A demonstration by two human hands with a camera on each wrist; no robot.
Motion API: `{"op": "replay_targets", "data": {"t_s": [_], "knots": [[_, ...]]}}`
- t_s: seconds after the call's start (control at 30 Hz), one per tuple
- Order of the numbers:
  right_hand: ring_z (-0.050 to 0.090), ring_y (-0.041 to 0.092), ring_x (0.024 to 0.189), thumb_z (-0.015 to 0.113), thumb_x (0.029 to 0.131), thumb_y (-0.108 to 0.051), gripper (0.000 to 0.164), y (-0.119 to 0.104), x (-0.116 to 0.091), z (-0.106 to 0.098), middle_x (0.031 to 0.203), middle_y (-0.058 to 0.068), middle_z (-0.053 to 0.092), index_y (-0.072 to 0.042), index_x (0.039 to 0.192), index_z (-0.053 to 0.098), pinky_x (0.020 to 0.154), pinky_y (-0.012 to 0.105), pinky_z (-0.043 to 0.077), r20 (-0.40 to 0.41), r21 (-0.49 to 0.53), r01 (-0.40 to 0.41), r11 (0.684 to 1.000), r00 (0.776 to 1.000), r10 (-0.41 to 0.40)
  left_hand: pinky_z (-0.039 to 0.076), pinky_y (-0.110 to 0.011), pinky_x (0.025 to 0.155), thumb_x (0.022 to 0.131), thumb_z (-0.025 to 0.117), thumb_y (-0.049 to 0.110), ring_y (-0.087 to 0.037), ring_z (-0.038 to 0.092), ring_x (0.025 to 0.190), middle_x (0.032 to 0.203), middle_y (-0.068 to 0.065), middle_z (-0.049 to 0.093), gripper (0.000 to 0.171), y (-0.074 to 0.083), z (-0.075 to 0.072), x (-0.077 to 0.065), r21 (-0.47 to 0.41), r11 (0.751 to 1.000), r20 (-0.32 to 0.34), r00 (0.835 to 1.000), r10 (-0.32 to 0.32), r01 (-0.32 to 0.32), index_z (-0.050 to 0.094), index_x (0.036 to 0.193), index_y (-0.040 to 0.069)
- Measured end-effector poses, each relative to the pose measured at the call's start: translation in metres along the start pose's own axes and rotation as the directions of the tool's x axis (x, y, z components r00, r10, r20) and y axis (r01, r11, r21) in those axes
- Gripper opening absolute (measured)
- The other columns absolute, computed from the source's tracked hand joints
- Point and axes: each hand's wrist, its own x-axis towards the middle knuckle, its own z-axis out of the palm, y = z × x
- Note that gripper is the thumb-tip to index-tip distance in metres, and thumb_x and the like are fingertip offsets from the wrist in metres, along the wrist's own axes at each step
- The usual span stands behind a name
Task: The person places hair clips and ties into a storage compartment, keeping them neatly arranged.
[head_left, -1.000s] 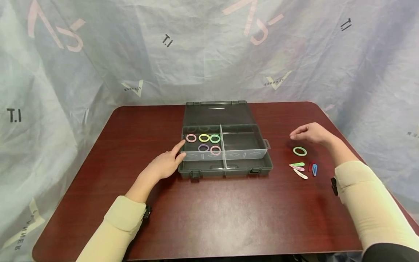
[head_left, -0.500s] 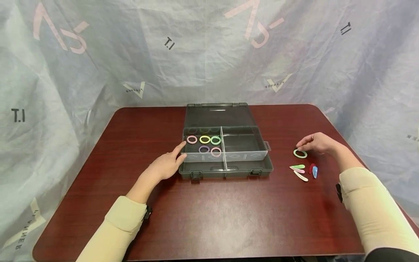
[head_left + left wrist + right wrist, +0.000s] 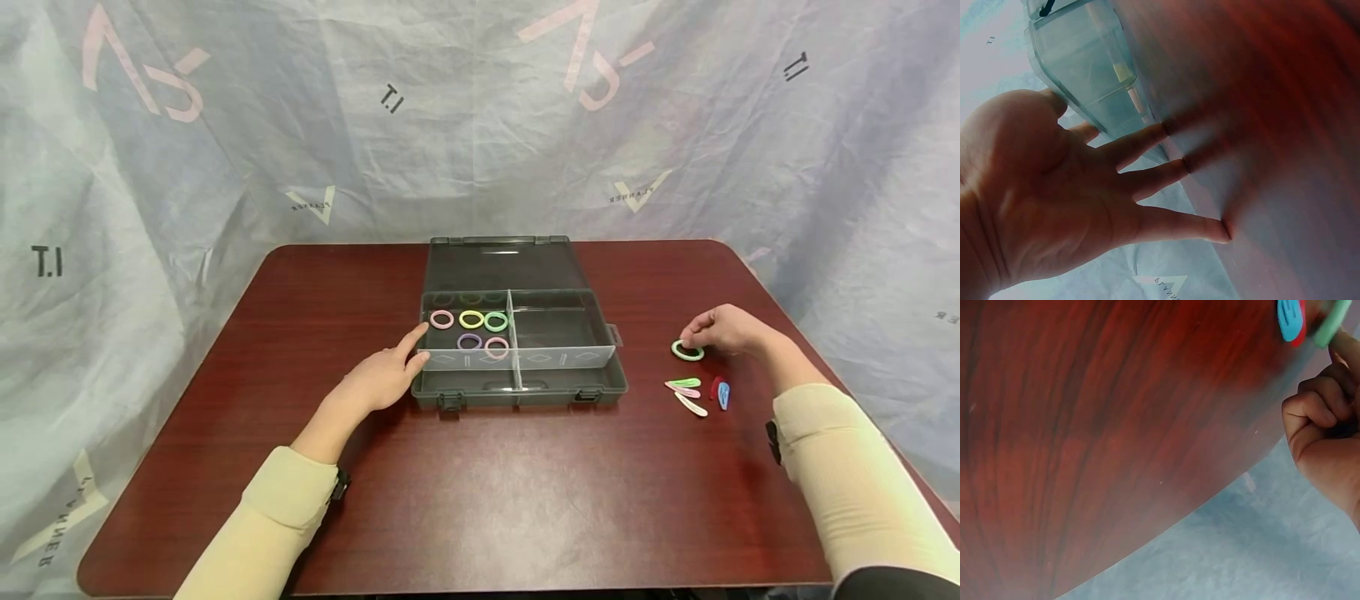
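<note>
My left hand [image 3: 378, 379] touches the left wall of a grey see-through organizer box [image 3: 517, 398], its index finger and thumb at the rim. The left wrist view shows that hand [image 3: 1066, 181] with spread fingers, several tips on the table. Pink, yellow [image 3: 471, 319], green and purple hair ties lie in the box's back left compartment. On the right, my right hand [image 3: 729, 328] pinches the edge of a light green hair tie [image 3: 688, 357] at the table. Its other fingers curl in the right wrist view, beside the hair tie [image 3: 1333, 324].
Nearer me than the right hand lie several snap hair clips: green [image 3: 686, 382], pink, white [image 3: 691, 405], red and blue [image 3: 723, 396]. The box's lid [image 3: 504, 265] stands open at the back, and a latch tab [image 3: 615, 335] juts out on its right. A printed sheet hangs behind the table.
My right hand has come down toward me onto the light green hair tie and now pinches it. The left hand stays at the box.
</note>
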Motion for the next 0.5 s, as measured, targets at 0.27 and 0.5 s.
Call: {"op": "replay_targets", "data": {"t_s": [0.27, 0.5], "knots": [[0.056, 0.022, 0.092, 0.068, 0.099, -0.02, 0.02, -0.024, 0.011, -0.003, 0.098, 0.005, 0.071, -0.002, 0.103, 0.077, 0.077, 0.036, 0.046, -0.034, -0.058, 0.032, 0.998, 0.999, -0.034, 0.037, -0.061, 0.108, 0.111, 0.032, 0.045, -0.045, 0.05, 0.132, 0.14, -0.025, 0.056, 0.062, 0.001, 0.0, 0.0, 0.003, 1.0, 0.006, 1.0, -0.007, 0.007, 0.007, 0.165, 0.026], [0.052, 0.025, 0.095, 0.068, 0.1, -0.027, 0.024, -0.06, 0.028, -0.01, 0.1, 0.006, 0.07, -0.005, 0.104, 0.077, 0.076, 0.039, 0.042, -0.075, -0.068, 0.064, 0.996, 0.995, -0.069, 0.036, -0.061, 0.109, 0.111, 0.033, 0.044, -0.045, 0.047, 0.135, 0.143, -0.026, 0.053, 0.062, 0.003, -0.002, -0.002, -0.004, 1.0, 0.003, 1.0, -0.016, 0.016, 0.009, 0.165, 0.025]]}}
